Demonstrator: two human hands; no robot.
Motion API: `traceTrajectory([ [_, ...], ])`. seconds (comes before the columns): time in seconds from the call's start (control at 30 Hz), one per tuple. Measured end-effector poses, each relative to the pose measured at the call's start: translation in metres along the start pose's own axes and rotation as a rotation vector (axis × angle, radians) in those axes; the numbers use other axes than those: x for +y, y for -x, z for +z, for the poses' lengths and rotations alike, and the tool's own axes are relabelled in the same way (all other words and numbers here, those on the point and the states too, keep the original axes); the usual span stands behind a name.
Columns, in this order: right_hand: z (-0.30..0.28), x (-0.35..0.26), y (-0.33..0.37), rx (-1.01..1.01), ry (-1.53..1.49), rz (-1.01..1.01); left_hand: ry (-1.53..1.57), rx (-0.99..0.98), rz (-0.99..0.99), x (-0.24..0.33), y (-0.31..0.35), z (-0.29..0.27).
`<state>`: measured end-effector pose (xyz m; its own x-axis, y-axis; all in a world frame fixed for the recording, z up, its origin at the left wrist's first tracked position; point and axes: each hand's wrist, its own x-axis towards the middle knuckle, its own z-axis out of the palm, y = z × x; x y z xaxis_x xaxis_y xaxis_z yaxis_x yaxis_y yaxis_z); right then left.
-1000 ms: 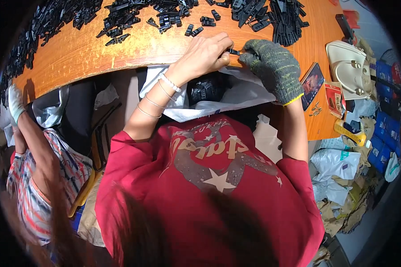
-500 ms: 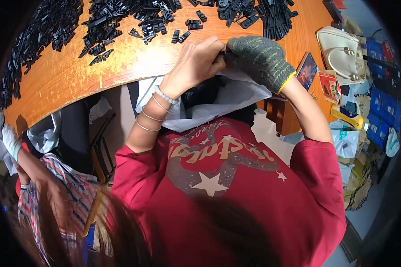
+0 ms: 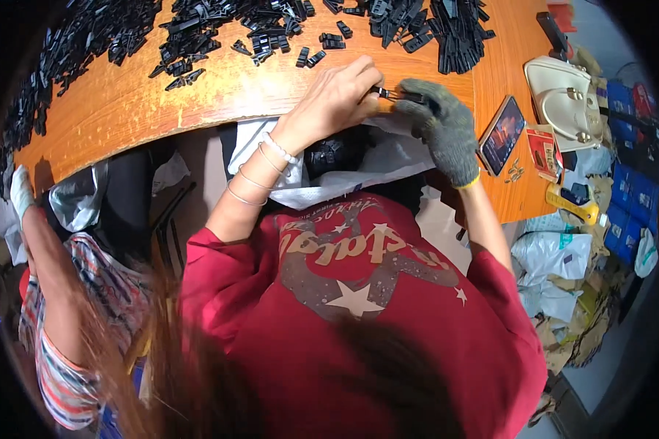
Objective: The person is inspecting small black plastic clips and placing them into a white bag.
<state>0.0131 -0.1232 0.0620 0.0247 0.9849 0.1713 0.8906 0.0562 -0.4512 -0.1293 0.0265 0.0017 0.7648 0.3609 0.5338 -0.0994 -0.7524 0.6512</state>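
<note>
Over the table's front edge, my bare left hand (image 3: 334, 99) has its fingers closed at one end of a small black plastic clip (image 3: 392, 94). My right hand (image 3: 448, 130), in a dark grey knitted glove with a yellow cuff, is closed around the clip's other end. Part of the clip shows in the gap between the hands; its ends are partly hidden by fingers. Below them, a white plastic bag (image 3: 322, 196) hangs open between my body and the table, with black pieces (image 3: 337, 155) visible inside.
Heaps of black clips (image 3: 252, 22) cover the far side of the wooden table (image 3: 220, 91). At right are a phone (image 3: 502, 136), small brass-coloured pieces (image 3: 515, 171), a red packet (image 3: 542, 151) and a cream handbag (image 3: 566, 102). A co-worker's gloved hand (image 3: 22, 192) is at far left.
My hands have moved apart, exposing the clip between them. My right hand has turned and come lower, and the view has shifted slightly. The co-worker's arm has moved left.
</note>
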Motion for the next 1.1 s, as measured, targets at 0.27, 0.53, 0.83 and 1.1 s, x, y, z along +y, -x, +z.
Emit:
traceTrajectory([
  [0.27, -0.001, -0.014, 0.020, 0.229, -0.789, 0.593, 1.218, -0.132, -0.650, 0.021, 0.002, -0.005],
  [0.53, 0.009, -0.009, 0.031, 0.235, -0.828, 0.463, 1.152, -0.203, -0.833, 0.035, -0.004, -0.003],
  [0.83, -0.012, -0.025, 0.021, -0.205, -0.674, 0.687, 0.527, -0.218, -0.714, 0.018, -0.013, -0.009],
  [1.1, -0.017, -0.018, 0.030, -0.268, -0.856, 0.773, -0.010, 0.078, -0.338, -0.011, -0.029, 0.015],
])
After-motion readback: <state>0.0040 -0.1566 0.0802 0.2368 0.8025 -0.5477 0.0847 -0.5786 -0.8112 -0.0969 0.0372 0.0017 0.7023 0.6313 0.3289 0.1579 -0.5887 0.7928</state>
